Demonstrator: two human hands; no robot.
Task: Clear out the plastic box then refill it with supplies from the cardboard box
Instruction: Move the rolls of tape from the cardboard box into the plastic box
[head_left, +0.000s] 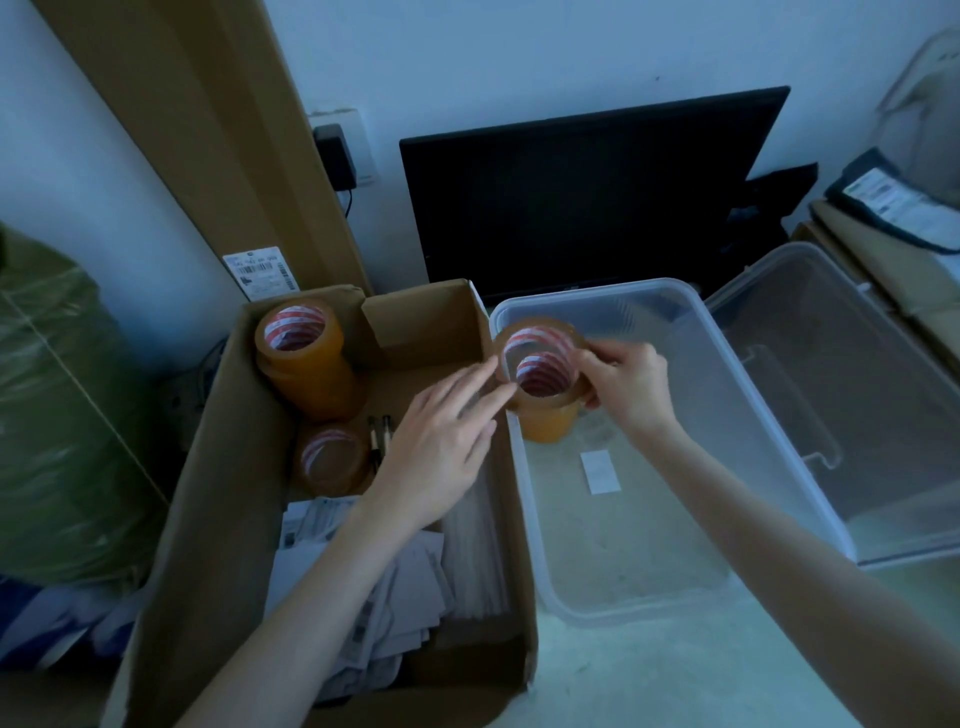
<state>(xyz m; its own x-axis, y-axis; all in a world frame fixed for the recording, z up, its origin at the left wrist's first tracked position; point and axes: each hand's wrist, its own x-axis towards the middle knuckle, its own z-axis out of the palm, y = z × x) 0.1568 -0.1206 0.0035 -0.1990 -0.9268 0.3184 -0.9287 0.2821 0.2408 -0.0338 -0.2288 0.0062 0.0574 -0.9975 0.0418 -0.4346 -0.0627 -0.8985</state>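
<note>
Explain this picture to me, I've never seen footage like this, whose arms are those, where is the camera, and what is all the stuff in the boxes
There is no machine here: the arms belong to a person, and the one picture comes from a camera worn on their head, looking down. The right hand grips a stack of brown tape rolls over the clear plastic box, which looks nearly bare apart from a small white slip. The left hand is open, its fingertips touching the stack. Beside it, the cardboard box holds more tape rolls, two pens and loose papers. A dark monitor leans against the wall behind, and the clear lid lies to the right.
</note>
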